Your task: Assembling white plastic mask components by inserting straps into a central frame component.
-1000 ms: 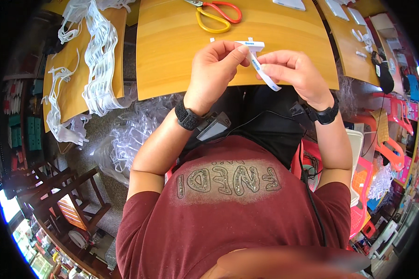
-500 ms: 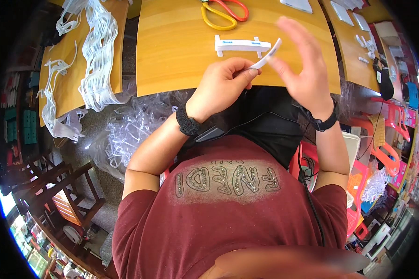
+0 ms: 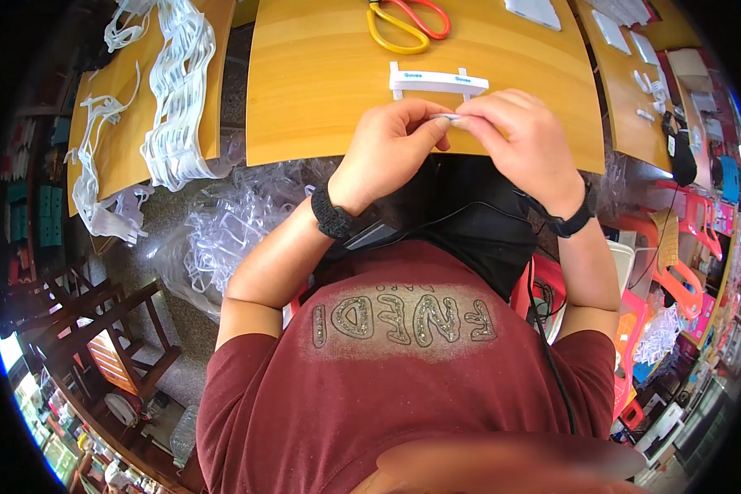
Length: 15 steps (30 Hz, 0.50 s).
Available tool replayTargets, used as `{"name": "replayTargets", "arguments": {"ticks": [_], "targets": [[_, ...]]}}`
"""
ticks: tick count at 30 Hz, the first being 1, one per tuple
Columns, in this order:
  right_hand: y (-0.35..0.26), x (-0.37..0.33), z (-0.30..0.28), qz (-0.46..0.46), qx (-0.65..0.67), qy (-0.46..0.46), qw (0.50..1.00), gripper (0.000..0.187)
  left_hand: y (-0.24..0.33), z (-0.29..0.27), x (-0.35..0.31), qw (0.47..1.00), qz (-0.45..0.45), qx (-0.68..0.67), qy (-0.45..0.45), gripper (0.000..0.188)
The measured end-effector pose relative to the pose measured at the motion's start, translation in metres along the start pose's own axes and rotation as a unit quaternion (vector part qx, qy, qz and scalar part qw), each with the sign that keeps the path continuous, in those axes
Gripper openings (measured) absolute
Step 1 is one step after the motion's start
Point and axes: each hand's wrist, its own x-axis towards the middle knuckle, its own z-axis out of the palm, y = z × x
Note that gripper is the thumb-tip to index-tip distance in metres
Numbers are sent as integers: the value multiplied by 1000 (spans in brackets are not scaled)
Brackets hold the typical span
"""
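Observation:
Over the near edge of the table (image 3: 305,107), my left hand (image 3: 391,148) and my right hand (image 3: 528,142) meet at the fingertips. Both pinch a narrow white strip (image 3: 453,117), mostly covered by the fingers, with just a sliver of it showing between the thumbs. Just beyond them lies a flat white band (image 3: 438,81) with small blue print and short cross pieces near its two ends. Farther back rests a pair of scissors (image 3: 407,39) with one yellow and one red handle loop.
On the left table, a long wavy bundle of white straps (image 3: 177,99) hangs over the edge, beside looser straps (image 3: 99,165). Clear plastic bags (image 3: 222,230) of white strips sit on the floor. White stacks (image 3: 533,11) and small white pieces (image 3: 650,86) lie toward the right.
My right hand, raised and spread before, has come down and left and now pinches the strip beside my left fingers. The strip's free end no longer sticks up.

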Motion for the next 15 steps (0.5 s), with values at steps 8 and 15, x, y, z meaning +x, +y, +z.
{"name": "replayTargets", "arguments": {"ticks": [8,15], "targets": [[20,20,8,157,177,-32,971,14,-19,-28,6,912,213,239,259,15],[33,56,20,196,202,-126,951,21,-32,-35,10,901,219,298,228,17]]}}
